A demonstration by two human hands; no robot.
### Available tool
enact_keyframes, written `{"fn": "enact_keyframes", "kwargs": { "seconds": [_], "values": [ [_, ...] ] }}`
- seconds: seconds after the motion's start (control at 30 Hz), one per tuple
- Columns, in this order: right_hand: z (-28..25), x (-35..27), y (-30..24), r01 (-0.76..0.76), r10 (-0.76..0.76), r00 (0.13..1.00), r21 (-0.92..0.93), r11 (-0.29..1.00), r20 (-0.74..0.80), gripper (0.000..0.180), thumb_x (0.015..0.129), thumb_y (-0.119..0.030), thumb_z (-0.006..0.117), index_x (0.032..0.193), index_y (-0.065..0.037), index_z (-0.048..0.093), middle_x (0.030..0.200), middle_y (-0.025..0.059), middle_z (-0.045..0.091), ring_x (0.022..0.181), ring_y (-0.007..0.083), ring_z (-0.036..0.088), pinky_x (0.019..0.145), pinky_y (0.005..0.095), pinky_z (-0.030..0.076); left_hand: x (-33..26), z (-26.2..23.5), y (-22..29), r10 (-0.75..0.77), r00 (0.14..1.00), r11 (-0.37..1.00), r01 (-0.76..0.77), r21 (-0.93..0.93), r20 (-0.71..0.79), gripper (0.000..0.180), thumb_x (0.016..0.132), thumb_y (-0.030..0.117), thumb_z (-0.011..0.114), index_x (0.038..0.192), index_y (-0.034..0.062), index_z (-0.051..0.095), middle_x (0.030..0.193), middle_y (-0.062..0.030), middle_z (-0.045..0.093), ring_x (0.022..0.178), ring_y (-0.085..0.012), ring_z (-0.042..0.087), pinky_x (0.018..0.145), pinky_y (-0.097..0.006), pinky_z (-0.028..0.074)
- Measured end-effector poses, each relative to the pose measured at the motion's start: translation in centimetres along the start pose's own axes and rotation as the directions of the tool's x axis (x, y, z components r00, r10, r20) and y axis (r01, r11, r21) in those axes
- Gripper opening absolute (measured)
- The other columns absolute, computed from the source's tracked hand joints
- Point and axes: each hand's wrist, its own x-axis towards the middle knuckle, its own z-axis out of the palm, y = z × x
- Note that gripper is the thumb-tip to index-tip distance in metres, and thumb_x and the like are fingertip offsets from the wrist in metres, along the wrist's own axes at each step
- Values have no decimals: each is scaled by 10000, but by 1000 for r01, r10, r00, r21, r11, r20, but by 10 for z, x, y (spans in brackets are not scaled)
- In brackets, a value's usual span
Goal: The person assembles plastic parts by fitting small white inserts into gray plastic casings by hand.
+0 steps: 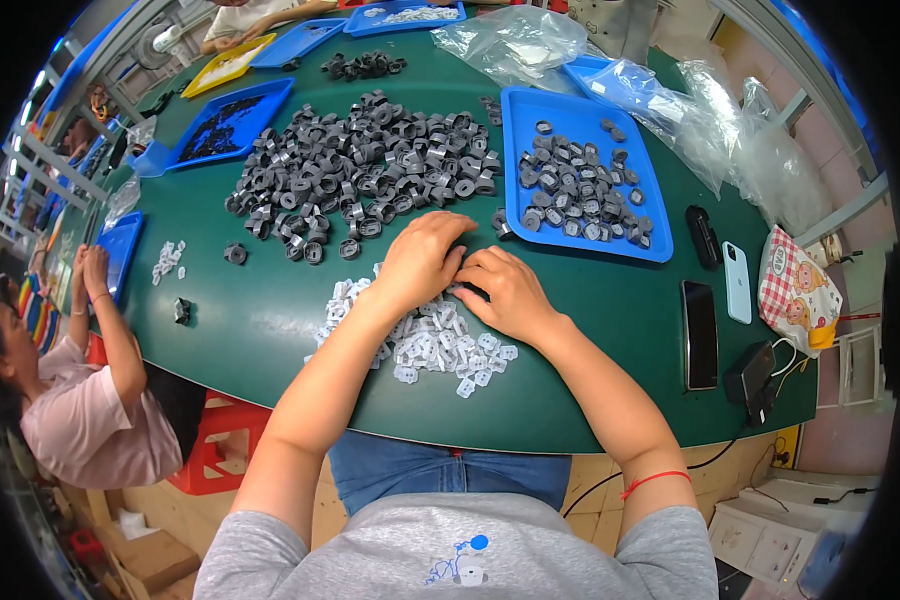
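My left hand (pixel 422 258) and my right hand (pixel 510 292) meet over the middle of the green table, fingertips together. The fingers of both are bent in and closed. Whatever sits between them is hidden by the knuckles. Under my left wrist and beside my right hand spreads a loose pile of small white plastic pieces (pixel 438 340). Just beyond my hands lies a large heap of dark grey ring-shaped plastic parts (pixel 360 165). To the right of the heap, a blue tray (pixel 660 240) holds many grey parts with light faces.
At the right lie a black phone (pixel 699 335), a light blue phone (pixel 737 283) and a black case (pixel 703 237). Clear plastic bags (pixel 760 150) cover the far right. Another blue tray (pixel 280 95) stands far left. A co-worker (pixel 100 400) sits at the left edge.
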Motion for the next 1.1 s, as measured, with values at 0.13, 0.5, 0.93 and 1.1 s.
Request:
{"fn": "enact_keyframes", "kwargs": {
  "seconds": [0.13,0.5,0.93,1.1],
  "values": [
    [-3,3,5,7,-24,959,-60,998,-281,107,747,-94,605,822,-22,578,942,94,562,818,263,552,673,353,465,-1,1,4,-35,998,997,31,-69,-56,351,716,10,538,1067,33,540,1036,-133,573,1011,-287,513,871,-373,405],
    [2,0,7,-45,60,986,96,994,-158,107,873,-99,443,871,6,460,1044,216,549,1013,375,506,813,423,433,-2,-3,5,-125,992,977,128,-169,28,630,691,-19,549,1284,69,352,1236,-175,433,1146,-319,407,938,-373,356],
    [9,15,0,-91,143,974,275,957,-174,173,908,-146,381,900,13,449,1164,263,451,1075,401,438,873,408,377,-7,-2,-2,-111,994,987,110,-119,-6,662,658,-16,590,1274,32,352,1268,-181,399,1182,-323,368,979,-376,315],
    [13,13,13,-157,270,931,400,903,-245,229,931,-197,373,891,1,483,1060,154,558,844,225,566,734,299,439,-8,-2,-1,-188,980,962,198,-190,69,604,646,7,635,1206,25,412,1192,-169,452,1088,-320,431,913,-386,363]
  ]
}}
